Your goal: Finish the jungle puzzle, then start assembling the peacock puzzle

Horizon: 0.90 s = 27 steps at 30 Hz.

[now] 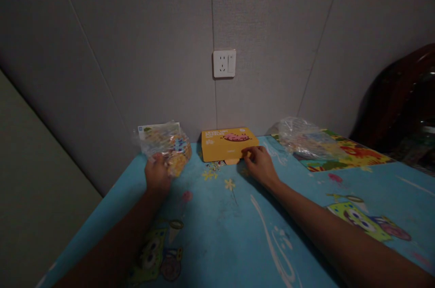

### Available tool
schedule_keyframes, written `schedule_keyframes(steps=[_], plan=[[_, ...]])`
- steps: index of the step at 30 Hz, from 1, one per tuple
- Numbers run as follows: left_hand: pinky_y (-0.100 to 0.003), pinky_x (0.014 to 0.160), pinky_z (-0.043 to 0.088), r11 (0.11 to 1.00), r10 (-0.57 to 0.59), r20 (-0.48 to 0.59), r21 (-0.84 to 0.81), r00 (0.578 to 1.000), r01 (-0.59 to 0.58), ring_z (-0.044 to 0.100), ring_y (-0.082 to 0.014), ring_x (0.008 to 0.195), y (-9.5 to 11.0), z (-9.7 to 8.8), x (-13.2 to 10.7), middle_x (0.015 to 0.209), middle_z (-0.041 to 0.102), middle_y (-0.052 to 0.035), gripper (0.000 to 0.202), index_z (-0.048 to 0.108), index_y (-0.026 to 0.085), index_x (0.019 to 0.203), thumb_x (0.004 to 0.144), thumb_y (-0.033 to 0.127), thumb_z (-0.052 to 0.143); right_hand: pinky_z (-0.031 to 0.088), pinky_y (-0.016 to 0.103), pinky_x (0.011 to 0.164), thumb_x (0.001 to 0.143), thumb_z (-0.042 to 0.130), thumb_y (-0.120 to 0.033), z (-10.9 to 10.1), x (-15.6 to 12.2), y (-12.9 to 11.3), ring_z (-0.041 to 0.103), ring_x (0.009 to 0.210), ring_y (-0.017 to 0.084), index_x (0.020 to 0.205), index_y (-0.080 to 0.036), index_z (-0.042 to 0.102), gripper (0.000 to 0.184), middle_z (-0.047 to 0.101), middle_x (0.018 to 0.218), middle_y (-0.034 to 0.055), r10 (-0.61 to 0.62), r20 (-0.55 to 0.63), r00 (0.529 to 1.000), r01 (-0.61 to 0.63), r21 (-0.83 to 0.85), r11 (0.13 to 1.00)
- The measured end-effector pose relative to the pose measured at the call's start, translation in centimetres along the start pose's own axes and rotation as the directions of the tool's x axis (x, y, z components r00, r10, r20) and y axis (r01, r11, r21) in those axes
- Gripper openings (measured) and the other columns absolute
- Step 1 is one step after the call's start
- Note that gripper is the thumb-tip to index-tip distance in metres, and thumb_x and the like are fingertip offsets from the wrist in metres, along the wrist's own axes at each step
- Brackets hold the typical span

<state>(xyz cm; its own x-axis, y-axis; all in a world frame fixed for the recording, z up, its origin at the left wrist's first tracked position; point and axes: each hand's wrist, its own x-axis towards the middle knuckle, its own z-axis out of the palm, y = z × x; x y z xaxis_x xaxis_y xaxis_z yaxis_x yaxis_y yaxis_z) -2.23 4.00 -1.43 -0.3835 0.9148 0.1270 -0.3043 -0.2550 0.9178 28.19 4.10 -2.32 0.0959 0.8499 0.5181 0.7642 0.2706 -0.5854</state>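
Note:
My left hand (157, 172) is closed on a clear plastic bag (178, 145) of colourful pieces, probably puzzle pieces, above the table's left far part. A printed sheet shows through or behind the bag. At the wall lies a yellow puzzle box (217, 143) with a pink picture on its lid and an orange flap (232, 161) sticking out at the front. My right hand (260, 163) pinches the box's front right corner, its fingertips partly hidden. Tiny coloured bits or print show on the cloth by the box's front edge.
A blue cartoon-print tablecloth (210, 233) covers the table, which meets a grey wall with a white socket (224, 64). On the right, a crumpled clear plastic bag (299, 136) lies on a colourful picture board (353, 152). Dark carved furniture (390, 93) stands at far right.

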Motion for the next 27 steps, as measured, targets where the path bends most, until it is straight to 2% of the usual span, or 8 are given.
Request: schedule_keyframes(steps=[3, 6, 12, 15, 18, 22, 24, 27], plan=[[-0.031, 0.073, 0.058, 0.992, -0.115, 0.176, -0.04, 0.978, 0.124, 0.07, -0.0193, 0.077, -0.6, 1.7, -0.9, 0.082, 0.071, -0.0039, 0.025, 0.06, 0.015, 0.093, 0.079, 0.033, 0.068, 0.05, 0.037, 0.086, 0.081, 0.053, -0.019, -0.1, -0.2, -0.8, 0.06, 0.09, 0.022, 0.107, -0.014, 0.066, 0.029, 0.06, 0.103, 0.0119, -0.071, 0.043, 0.997, 0.07, 0.02, 0.997], [-0.036, 0.084, 0.057, 0.979, -0.168, 0.311, -0.056, 0.936, 0.195, 0.07, -0.0221, 0.088, -0.8, 2.9, -1.8, 0.093, 0.073, -0.0077, 0.032, 0.062, 0.014, 0.096, 0.074, 0.033, 0.074, 0.049, 0.038, 0.089, 0.082, 0.052, -0.016, -0.4, -0.6, -1.8, 0.061, 0.098, 0.022, 0.112, -0.015, 0.063, 0.032, 0.065, 0.108, 0.0116, -0.214, 0.147, 0.966, 0.203, 0.081, 0.976], [-0.04, 0.093, 0.053, 0.966, -0.233, 0.367, -0.016, 0.901, 0.256, 0.068, -0.025, 0.1, -0.4, 2.3, -2.1, 0.102, 0.073, -0.0092, 0.027, 0.063, 0.015, 0.098, 0.079, 0.031, 0.07, 0.043, 0.045, 0.103, 0.079, 0.051, -0.013, -0.6, -1.3, -2.6, 0.059, 0.114, 0.025, 0.122, -0.016, 0.059, 0.044, 0.065, 0.124, 0.012, -0.429, 0.314, 0.847, 0.378, 0.212, 0.901], [-0.042, 0.093, 0.053, 0.963, -0.246, 0.396, -0.006, 0.885, 0.271, 0.069, -0.0253, 0.099, -0.4, 2.4, -2.2, 0.101, 0.073, -0.0097, 0.024, 0.063, 0.014, 0.099, 0.081, 0.03, 0.068, 0.038, 0.047, 0.108, 0.078, 0.054, -0.016, -0.3, -1.5, -2.4, 0.053, 0.125, 0.027, 0.133, -0.015, 0.052, 0.055, 0.057, 0.136, 0.0145, -0.46, 0.396, 0.795, 0.408, 0.211, 0.888], [-0.041, 0.091, 0.054, 0.96, -0.249, 0.399, -0.019, 0.883, 0.279, 0.07, -0.0242, 0.096, -0.5, 2.6, -2.4, 0.101, 0.073, -0.0092, 0.022, 0.063, 0.014, 0.097, 0.082, 0.029, 0.068, 0.032, 0.051, 0.11, 0.082, 0.057, -0.026, 0.0, -1.5, -2.0, 0.041, 0.135, 0.032, 0.143, -0.011, 0.04, 0.066, 0.046, 0.145, 0.019, -0.359, 0.468, 0.808, 0.348, 0.113, 0.931], [-0.036, 0.084, 0.057, 0.953, -0.265, 0.437, -0.018, 0.86, 0.303, 0.071, -0.0233, 0.09, -0.2, 2.6, -2.7, 0.101, 0.073, -0.0092, 0.024, 0.063, 0.014, 0.095, 0.079, 0.03, 0.07, 0.026, 0.06, 0.11, 0.086, 0.057, -0.04, 0.3, -1.5, -1.4, 0.027, 0.142, 0.038, 0.148, -0.014, 0.032, 0.072, 0.039, 0.15, 0.0183, -0.221, 0.488, 0.845, 0.261, -0.014, 0.965], [-0.035, 0.079, 0.057, 0.953, -0.271, 0.459, 0.001, 0.846, 0.304, 0.071, -0.0228, 0.086, 0.0, 2.6, -3.0, 0.098, 0.073, -0.0087, 0.025, 0.062, 0.015, 0.094, 0.078, 0.031, 0.071, 0.024, 0.062, 0.11, 0.086, 0.057, -0.04, 0.3, -1.5, -1.3, 0.026, 0.142, 0.039, 0.148, -0.014, 0.032, 0.072, 0.038, 0.151, 0.0184, -0.2, 0.481, 0.853, 0.249, -0.039, 0.968], [-0.035, 0.069, 0.057, 0.945, -0.309, 0.479, 0.056, 0.822, 0.322, 0.071, -0.0233, 0.077, 0.3, 2.8, -3.5, 0.09, 0.073, -0.007, 0.029, 0.059, 0.017, 0.092, 0.076, 0.036, 0.073, 0.029, 0.058, 0.109, 0.084, 0.058, -0.031, 0.1, -1.5, -1.4, 0.036, 0.137, 0.035, 0.145, -0.016, 0.036, 0.066, 0.044, 0.147, 0.017, -0.256, 0.432, 0.865, 0.268, 0.035, 0.963]])
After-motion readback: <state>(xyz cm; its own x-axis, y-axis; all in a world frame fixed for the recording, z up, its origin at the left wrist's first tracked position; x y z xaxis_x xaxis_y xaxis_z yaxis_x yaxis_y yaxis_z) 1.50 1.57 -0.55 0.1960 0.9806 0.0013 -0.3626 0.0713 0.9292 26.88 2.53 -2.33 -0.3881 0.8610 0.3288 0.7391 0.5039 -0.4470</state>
